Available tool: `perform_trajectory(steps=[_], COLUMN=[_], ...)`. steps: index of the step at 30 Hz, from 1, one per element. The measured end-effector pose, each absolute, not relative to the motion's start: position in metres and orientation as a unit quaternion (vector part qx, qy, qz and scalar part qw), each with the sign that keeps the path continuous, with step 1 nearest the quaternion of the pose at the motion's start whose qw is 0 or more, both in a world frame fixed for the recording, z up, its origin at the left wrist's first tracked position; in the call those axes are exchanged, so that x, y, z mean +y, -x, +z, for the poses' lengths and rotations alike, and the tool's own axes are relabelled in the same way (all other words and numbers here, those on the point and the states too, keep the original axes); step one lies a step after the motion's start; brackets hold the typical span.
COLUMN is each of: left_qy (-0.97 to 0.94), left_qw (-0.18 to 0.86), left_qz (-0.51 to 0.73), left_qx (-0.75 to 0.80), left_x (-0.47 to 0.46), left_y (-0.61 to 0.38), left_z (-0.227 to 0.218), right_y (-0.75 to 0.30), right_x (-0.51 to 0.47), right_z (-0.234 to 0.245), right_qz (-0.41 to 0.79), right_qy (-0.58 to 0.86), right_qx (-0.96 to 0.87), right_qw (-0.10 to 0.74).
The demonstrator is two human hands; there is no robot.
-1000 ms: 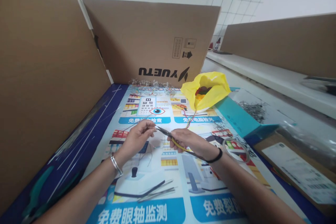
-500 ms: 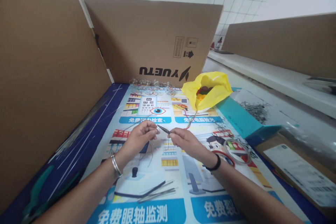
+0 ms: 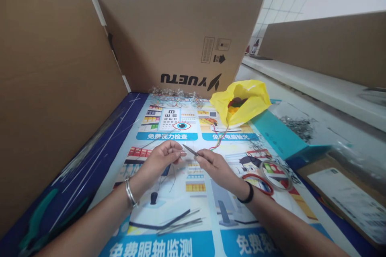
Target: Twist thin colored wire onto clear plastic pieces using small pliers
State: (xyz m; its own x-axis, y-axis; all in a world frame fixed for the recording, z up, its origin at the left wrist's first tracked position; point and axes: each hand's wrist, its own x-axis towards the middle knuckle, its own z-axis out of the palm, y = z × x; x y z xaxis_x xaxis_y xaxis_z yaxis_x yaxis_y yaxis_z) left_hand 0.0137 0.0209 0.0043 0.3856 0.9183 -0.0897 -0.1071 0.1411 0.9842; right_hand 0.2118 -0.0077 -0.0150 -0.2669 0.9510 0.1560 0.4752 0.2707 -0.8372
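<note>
My left hand point(image 3: 165, 157) is closed in a pinch at the middle of the printed sheet, with a thin wire point(image 3: 174, 177) curving down below its fingers. Most of what the fingertips grip is hidden. To its right, my right hand point(image 3: 213, 165) is wrapped round a slim, dark, pointed metal tool point(image 3: 189, 149). The tool's tip points up and left, close to the left fingertips but apart from them. Its handle is covered by the hand, so its exact kind does not show. Several thin metal rods point(image 3: 181, 224) lie on the sheet below the hands.
A yellow bag point(image 3: 243, 104) with coloured contents stands behind my right hand. Wire rings point(image 3: 276, 174) and a red ring lie right. Green-handled pliers point(image 3: 39, 219) lie at lower left. Cardboard panels point(image 3: 175, 40) wall the left and back. A teal box point(image 3: 274, 134) stands right.
The view has shifted slightly. The pointed tool's tip now sits a little farther from my left fingertips, and more of its length shows.
</note>
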Motion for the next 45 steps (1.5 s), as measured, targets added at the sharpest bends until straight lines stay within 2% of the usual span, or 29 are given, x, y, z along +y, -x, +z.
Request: perform_trajectory(steps=[7,22,29,38,45], left_qy=[-0.527,-0.494,-0.489,-0.509,-0.504], left_qw=[0.641,0.71,0.743,0.745,0.727], left_qz=[0.392,0.333,0.322,0.275,0.31], left_qx=[0.399,0.376,0.324,0.333,0.348], left_x=[0.021,0.018,0.021,0.017,0.019], left_y=[-0.014,-0.013,-0.012,-0.01,-0.01], left_z=[-0.001,0.002,-0.005,-0.002,0.003], right_y=[-0.21,-0.212,-0.211,-0.213,-0.214], right_x=[-0.01,-0.012,-0.013,-0.012,-0.011], right_z=[-0.018,-0.018,-0.017,-0.022,-0.019], right_qz=[0.279,0.217,0.203,0.194,0.191], right_qy=[0.498,0.479,0.478,0.47,0.472], right_qx=[-0.753,-0.794,-0.793,-0.79,-0.79], right_qw=[0.327,0.305,0.318,0.343,0.343])
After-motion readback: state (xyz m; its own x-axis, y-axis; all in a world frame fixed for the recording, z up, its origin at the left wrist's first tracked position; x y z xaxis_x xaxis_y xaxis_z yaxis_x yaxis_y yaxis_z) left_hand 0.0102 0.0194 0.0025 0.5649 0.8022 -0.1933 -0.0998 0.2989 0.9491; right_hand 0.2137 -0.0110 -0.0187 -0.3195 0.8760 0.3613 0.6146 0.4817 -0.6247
